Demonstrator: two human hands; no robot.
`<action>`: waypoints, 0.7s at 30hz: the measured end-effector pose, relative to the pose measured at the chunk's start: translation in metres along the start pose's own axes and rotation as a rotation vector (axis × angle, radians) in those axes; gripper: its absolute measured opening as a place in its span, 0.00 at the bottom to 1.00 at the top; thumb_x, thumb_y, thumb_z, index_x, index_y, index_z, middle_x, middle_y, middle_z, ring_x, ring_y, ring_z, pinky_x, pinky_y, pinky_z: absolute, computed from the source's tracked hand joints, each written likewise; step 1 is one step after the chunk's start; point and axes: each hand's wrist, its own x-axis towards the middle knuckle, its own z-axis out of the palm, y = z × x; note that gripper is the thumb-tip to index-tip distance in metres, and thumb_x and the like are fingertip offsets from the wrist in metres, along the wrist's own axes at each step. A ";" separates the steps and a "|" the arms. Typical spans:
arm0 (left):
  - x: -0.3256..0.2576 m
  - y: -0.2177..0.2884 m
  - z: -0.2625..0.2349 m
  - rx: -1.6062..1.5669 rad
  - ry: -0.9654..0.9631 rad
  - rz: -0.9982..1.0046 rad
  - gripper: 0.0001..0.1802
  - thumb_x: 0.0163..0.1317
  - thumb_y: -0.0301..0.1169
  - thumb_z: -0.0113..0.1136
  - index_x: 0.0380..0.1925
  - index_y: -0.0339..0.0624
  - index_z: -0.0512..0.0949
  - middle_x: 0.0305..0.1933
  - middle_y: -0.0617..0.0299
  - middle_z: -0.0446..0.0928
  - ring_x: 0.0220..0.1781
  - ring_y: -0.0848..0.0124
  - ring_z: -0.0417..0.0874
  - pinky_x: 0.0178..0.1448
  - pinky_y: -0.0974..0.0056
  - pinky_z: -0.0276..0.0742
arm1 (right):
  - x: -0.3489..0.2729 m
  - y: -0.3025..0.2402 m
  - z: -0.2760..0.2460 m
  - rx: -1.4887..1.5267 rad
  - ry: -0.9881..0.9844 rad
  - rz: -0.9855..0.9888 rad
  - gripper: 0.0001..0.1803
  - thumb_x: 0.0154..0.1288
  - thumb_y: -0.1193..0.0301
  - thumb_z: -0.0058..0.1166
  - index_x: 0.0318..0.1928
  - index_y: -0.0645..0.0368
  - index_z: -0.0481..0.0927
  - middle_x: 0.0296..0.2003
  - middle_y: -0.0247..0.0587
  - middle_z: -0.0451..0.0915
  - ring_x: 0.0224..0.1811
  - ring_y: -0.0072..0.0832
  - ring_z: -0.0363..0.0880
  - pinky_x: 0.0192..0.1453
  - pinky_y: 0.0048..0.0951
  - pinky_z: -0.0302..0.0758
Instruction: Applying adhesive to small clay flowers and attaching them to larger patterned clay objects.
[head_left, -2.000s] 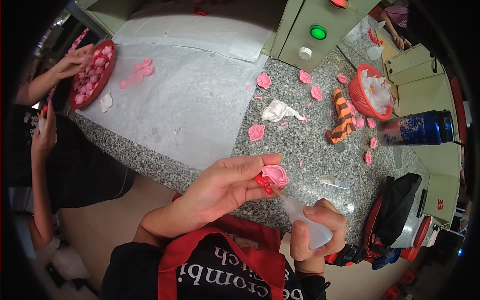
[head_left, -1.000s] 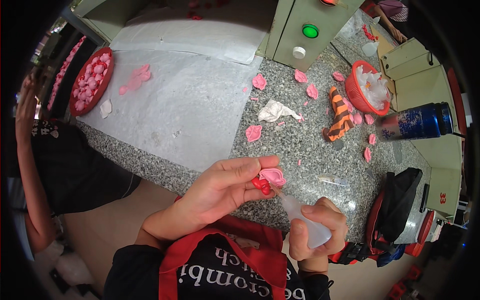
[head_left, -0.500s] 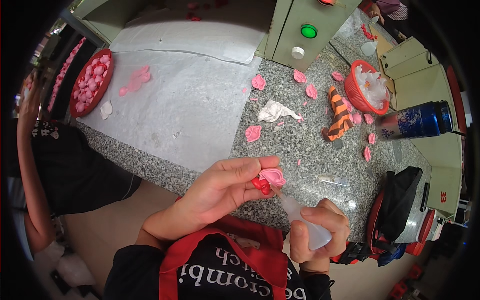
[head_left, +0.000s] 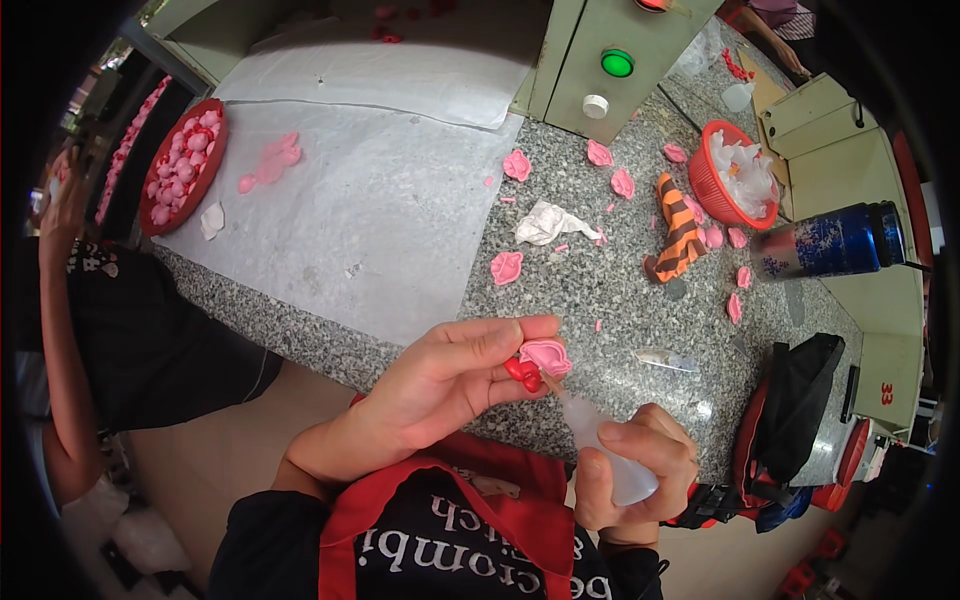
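Between the fingertips of my left hand (head_left: 455,375) is a small pink molded piece (head_left: 545,355) with a raised rim. A glossy red part (head_left: 522,375) sits against its lower left side, also in those fingers. My right hand (head_left: 645,465) is wrapped round a translucent white squeeze bottle (head_left: 628,478). The bottle's thin tip points up and left and meets the two pieces where red and pink come together; whether liquid comes out is too small to see. Several similar pink pieces (head_left: 507,267) lie scattered on the speckled stone table beyond my hands.
A crumpled white tissue (head_left: 552,222) and an orange-and-brown striped object (head_left: 677,235) lie ahead. At right are a red basket (head_left: 708,185) of white bottles and a blue tumbler (head_left: 830,243). A red bowl (head_left: 150,222) of pink pieces stands far left, near another person's arm (head_left: 58,300).
The bottle in my right hand has shifted very slightly left and down. My left hand holds nearly still. The other person's arm at the left has moved a little.
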 end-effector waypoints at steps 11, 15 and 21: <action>0.000 -0.001 -0.002 0.002 -0.033 -0.012 0.20 0.62 0.35 0.45 0.50 0.31 0.67 0.49 0.51 0.71 0.51 0.60 0.74 0.56 0.59 0.68 | 0.000 0.002 -0.001 -0.008 -0.006 -0.030 0.16 0.40 0.76 0.60 0.33 0.58 0.72 0.17 0.29 0.74 0.11 0.20 0.63 0.14 0.18 0.59; 0.001 -0.002 -0.003 -0.018 -0.028 0.000 0.20 0.63 0.34 0.44 0.50 0.32 0.67 0.50 0.52 0.71 0.51 0.61 0.73 0.56 0.59 0.69 | -0.001 0.002 0.002 -0.001 0.033 -0.026 0.16 0.40 0.76 0.61 0.33 0.58 0.72 0.16 0.29 0.73 0.11 0.20 0.63 0.14 0.18 0.59; 0.003 -0.005 -0.002 -0.024 -0.015 0.032 0.20 0.63 0.35 0.45 0.51 0.34 0.66 0.51 0.52 0.70 0.51 0.62 0.73 0.56 0.59 0.68 | 0.000 0.004 0.003 -0.019 0.034 -0.045 0.17 0.40 0.77 0.61 0.34 0.59 0.72 0.15 0.29 0.72 0.11 0.20 0.62 0.14 0.17 0.58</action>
